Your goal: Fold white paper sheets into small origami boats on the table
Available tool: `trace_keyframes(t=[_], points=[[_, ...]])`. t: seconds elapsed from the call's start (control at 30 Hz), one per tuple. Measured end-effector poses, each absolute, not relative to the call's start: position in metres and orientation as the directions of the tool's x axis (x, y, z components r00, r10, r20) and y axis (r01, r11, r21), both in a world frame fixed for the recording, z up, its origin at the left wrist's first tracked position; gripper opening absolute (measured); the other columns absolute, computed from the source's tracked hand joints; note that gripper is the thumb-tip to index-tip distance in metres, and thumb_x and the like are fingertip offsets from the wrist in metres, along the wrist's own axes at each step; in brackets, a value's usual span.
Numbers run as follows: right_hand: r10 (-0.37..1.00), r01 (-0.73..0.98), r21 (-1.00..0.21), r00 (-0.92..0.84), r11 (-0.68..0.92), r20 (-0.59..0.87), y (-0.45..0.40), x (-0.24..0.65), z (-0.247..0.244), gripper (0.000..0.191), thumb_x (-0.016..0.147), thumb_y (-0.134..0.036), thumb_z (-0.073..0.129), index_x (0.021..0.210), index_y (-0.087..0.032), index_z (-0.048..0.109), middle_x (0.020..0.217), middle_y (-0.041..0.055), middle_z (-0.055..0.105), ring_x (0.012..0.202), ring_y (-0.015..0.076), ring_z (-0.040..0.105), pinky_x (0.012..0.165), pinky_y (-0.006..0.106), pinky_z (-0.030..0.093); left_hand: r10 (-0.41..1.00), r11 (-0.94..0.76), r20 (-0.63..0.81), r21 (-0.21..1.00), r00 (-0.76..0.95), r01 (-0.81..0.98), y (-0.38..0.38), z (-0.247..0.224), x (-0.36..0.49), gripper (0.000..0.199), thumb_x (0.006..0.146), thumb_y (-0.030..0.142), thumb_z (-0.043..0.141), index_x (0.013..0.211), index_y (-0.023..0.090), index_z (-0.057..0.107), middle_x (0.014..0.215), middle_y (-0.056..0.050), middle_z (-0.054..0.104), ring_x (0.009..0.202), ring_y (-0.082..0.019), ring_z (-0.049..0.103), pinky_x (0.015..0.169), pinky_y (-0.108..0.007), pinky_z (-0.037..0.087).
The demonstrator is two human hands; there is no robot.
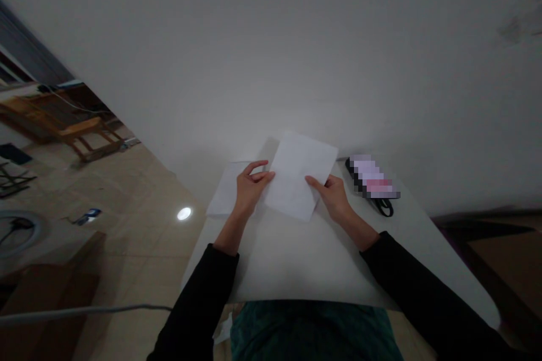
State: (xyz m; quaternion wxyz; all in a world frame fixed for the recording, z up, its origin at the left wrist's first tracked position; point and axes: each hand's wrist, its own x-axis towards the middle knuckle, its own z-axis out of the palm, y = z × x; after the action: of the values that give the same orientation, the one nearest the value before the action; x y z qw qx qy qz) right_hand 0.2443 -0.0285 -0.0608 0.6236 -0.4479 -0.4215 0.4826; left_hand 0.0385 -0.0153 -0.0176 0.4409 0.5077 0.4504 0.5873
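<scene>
A blank white sheet of paper [296, 172] is held up at a tilt above the table, between my two hands. My left hand [249, 189] is at its left edge, thumb and a finger pinched together there. On the right edge, my right hand [334, 197] grips the sheet with the thumb on its face and the other fingers behind. More white paper [221, 194] lies flat at the table's left side, partly covered by my left hand.
The white table [296, 271] stands against a pale wall [271, 56]. At its back right lies a blurred-out, phone-like item [375, 177] with a black strap [384, 207]. Left of the table are a tiled floor [148, 237], a wooden chair [87, 127] and a grey cable [84, 312].
</scene>
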Motion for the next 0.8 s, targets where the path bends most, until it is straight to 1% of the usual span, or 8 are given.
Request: trace_keyframes(t=[0.1, 0.2, 0.33, 0.43, 0.5, 0.63, 0.73, 0.8], points=[[0.977, -0.161, -0.981, 0.201, 0.104, 0.071, -0.029, 0.249, -0.063, 0.042, 0.059, -0.049, 0.082, 0.081, -0.015, 0.073, 0.086, 0.0102, 0.076, 0.070, 0.0252, 0.068, 0.063, 0.037, 0.052, 0.990, -0.129, 0.124, 0.989, -0.072, -0.067, -0.019, -0.027, 0.047, 0.054, 0.063, 0.041, 0.082, 0.110, 0.017, 0.069, 0.076, -0.002, 0.075, 0.062, -0.014, 0.066, 0.061, -0.025, 0.053], [0.989, -0.145, -0.985, 0.128, 0.096, 0.077, -0.028, 0.251, -0.063, 0.041, 0.059, -0.048, 0.082, 0.082, -0.015, 0.074, 0.084, 0.0100, 0.076, 0.065, 0.0233, 0.067, 0.059, 0.035, 0.051, 0.997, -0.072, 0.071, 0.997, -0.033, -0.027, -0.020, -0.030, 0.050, 0.038, 0.066, 0.046, 0.079, 0.087, 0.015, 0.074, 0.076, -0.005, 0.074, 0.059, -0.014, 0.063, 0.054, -0.025, 0.050], [0.986, -0.099, -0.991, 0.150, 0.085, 0.070, -0.026, 0.254, -0.060, 0.042, 0.063, -0.054, 0.077, 0.074, -0.014, 0.071, 0.071, 0.0068, 0.072, 0.055, 0.0185, 0.061, 0.050, 0.029, 0.044, 0.993, -0.116, 0.114, 0.991, 0.027, 0.073, -0.020, -0.033, 0.049, 0.035, 0.068, 0.050, 0.076, 0.068, 0.016, 0.071, 0.063, -0.001, 0.065, 0.054, -0.013, 0.057, 0.047, -0.023, 0.042], [0.978, -0.019, -0.994, 0.182, 0.112, 0.106, -0.027, 0.258, -0.057, 0.047, 0.069, -0.061, 0.070, 0.065, -0.015, 0.064, 0.057, 0.0003, 0.060, 0.048, 0.0125, 0.049, 0.044, 0.025, 0.034, 0.988, -0.152, 0.149, 0.976, 0.029, 0.155, -0.019, -0.033, 0.047, 0.042, 0.067, 0.053, 0.075, 0.055, 0.015, 0.061, 0.051, 0.002, 0.052, 0.049, -0.010, 0.049, 0.044, -0.021, 0.032], [0.968, 0.056, -0.987, 0.192, 0.152, 0.160, -0.031, 0.262, -0.054, 0.051, 0.074, -0.065, 0.064, 0.057, -0.017, 0.054, 0.049, -0.0039, 0.047, 0.045, 0.0089, 0.039, 0.043, 0.023, 0.027, 0.984, -0.175, 0.168, 0.964, 0.052, 0.201, -0.020, -0.032, 0.047, 0.049, 0.070, 0.054, 0.073, 0.049, 0.015, 0.052, 0.047, 0.004, 0.043, 0.047, -0.008, 0.041, 0.043, -0.021, 0.026], [0.923, 0.200, -0.951, 0.261, 0.237, 0.284, -0.038, 0.271, -0.052, 0.059, 0.079, -0.068, 0.056, 0.052, -0.022, 0.030, 0.049, -0.0071, 0.024, 0.047, 0.0068, 0.023, 0.044, 0.024, 0.018, 0.973, -0.220, 0.196, 0.948, 0.122, 0.232, -0.021, -0.031, 0.048, 0.056, 0.074, 0.051, 0.071, 0.044, 0.015, 0.041, 0.045, 0.006, 0.033, 0.045, -0.005, 0.032, 0.045, -0.021, 0.022], [0.896, 0.203, -0.948, 0.325, 0.247, 0.303, -0.041, 0.274, -0.058, 0.058, 0.081, -0.067, 0.055, 0.054, -0.023, 0.027, 0.052, -0.0069, 0.022, 0.049, 0.0076, 0.022, 0.044, 0.025, 0.017, 0.972, -0.202, 0.182, 0.970, 0.148, 0.134, -0.021, -0.032, 0.051, 0.042, 0.075, 0.049, 0.071, 0.055, 0.014, 0.057, 0.052, 0.003, 0.050, 0.050, -0.008, 0.045, 0.048, -0.020, 0.032], [0.861, 0.151, -0.960, 0.426, 0.236, 0.279, -0.041, 0.274, -0.063, 0.057, 0.082, -0.066, 0.054, 0.056, -0.023, 0.028, 0.053, -0.0069, 0.023, 0.050, 0.0080, 0.022, 0.044, 0.025, 0.017, 0.978, -0.141, 0.137, 0.990, 0.159, 0.010, -0.022, -0.033, 0.055, 0.032, 0.073, 0.046, 0.075, 0.077, 0.014, 0.069, 0.069, 0.000, 0.065, 0.061, -0.011, 0.057, 0.057, -0.021, 0.043]])
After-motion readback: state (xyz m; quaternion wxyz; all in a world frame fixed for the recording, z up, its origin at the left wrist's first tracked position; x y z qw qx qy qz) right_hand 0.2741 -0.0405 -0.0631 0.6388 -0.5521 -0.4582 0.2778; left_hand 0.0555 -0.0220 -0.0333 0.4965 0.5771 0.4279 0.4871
